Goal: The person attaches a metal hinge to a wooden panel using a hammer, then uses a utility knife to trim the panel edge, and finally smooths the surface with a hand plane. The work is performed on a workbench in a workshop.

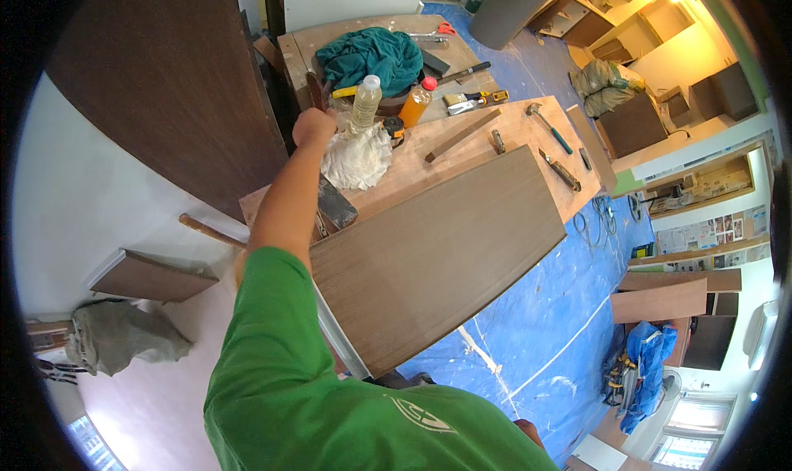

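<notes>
My left arm reaches across to the far left of the wooden workbench (412, 170). My left hand (315, 127) is closed round the lower end of a flat, dark brown strip (316, 90). Beside that hand are a crumpled white cloth (359, 159), a clear bottle with a white cap (365, 106) and a teal cloth (371, 58). My right hand (526, 429) shows only a sliver at my side by the lower edge, its fingers hidden. Between my body and the bench lies a brown wood-grain panel (437, 256), partly over the bench's near edge.
An orange bottle (417, 102), a tape measure (394, 128), a wooden stick (464, 135), a hammer (551, 129) and a utility knife (563, 172) lie or stand on the bench. A tall dark panel (165, 83) rises at left. Blue sheeting (528, 322) covers the floor; cables (606, 215) lie at right.
</notes>
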Available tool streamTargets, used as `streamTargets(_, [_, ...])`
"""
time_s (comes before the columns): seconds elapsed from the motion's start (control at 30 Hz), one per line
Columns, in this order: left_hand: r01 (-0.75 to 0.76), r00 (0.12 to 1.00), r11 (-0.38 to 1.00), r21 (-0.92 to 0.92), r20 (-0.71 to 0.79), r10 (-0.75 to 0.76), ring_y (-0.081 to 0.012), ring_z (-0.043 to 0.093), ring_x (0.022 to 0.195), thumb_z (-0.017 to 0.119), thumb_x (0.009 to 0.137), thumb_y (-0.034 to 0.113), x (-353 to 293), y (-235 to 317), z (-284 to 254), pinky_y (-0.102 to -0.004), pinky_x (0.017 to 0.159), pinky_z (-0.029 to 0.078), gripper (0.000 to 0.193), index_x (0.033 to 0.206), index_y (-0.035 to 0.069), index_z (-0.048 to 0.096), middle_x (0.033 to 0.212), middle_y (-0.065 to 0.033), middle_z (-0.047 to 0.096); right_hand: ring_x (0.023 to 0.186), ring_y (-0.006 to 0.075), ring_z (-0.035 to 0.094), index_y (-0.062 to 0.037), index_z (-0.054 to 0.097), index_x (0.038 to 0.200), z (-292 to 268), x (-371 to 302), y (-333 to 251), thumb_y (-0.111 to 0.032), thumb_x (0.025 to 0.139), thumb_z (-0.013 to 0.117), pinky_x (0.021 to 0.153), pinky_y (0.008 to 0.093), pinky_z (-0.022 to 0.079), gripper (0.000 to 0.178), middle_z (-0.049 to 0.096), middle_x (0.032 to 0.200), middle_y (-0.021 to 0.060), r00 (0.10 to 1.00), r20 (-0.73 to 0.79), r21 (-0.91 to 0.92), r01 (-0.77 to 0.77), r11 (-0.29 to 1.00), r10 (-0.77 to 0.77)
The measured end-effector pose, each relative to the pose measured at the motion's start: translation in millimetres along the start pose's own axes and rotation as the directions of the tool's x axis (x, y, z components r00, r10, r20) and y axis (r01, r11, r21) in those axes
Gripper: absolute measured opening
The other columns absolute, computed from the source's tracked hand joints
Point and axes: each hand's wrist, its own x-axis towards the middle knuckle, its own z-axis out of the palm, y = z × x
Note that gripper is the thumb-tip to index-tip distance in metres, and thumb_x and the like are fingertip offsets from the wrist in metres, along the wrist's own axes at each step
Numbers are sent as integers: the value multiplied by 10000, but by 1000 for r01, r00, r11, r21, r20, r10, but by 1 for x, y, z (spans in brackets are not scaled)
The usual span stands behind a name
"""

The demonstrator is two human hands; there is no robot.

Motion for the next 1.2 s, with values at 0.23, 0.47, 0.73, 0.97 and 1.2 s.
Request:
streamTargets(0.23, [-143,976,989,-39,-174,135,-388,738,970,585,944,537,-81,-51,-34,-485,847,570,582,992,-15,765,972,-248,753,712,223,699,21,719,913,59,45,99,-194,829,748,691,386,561,233,726,774,124,963,-152,-280,175,944,-224])
streamTargets(0.47, [-302,953,791,-532,-137,271,-359,716,691,666,937,499,-311,-99,-110,-406,657,549,507,827,7,720,753,-223,708,584,232,660,8,674,603,88,36,-11,-418,1015,620,591,455,512,595,648,551,131,857,-208,-246,421,873,-472])
streamTargets(0.73, [-681,712,643,-351,-109,694,-391,683,655,735,890,420,-573,-115,-153,-478,599,526,399,775,41,683,695,-193,674,914,151,616,-52,426,1541,121,-125,-185,-210,1003,683,807,320,523,617,644,1017,52,495,51,623,662,415,-867])
streamTargets(0.97, [-899,249,261,-353,81,965,-381,700,762,769,854,427,-679,-109,-121,-493,689,542,395,790,59,643,790,-154,703,1061,193,628,53,538,1291,140,-185,-150,-297,1056,616,956,323,496,429,651,1171,118,707,-317,841,518,158,-632])
streamTargets(1.2, [-887,-61,92,-452,314,948,-363,664,1049,746,868,353,-581,-182,-59,-483,922,520,394,1150,80,705,1084,-148,719,860,213,663,-34,579,1230,176,-157,-57,-249,977,709,739,349,559,357,684,1015,104,905,-345,935,355,-2,-250])
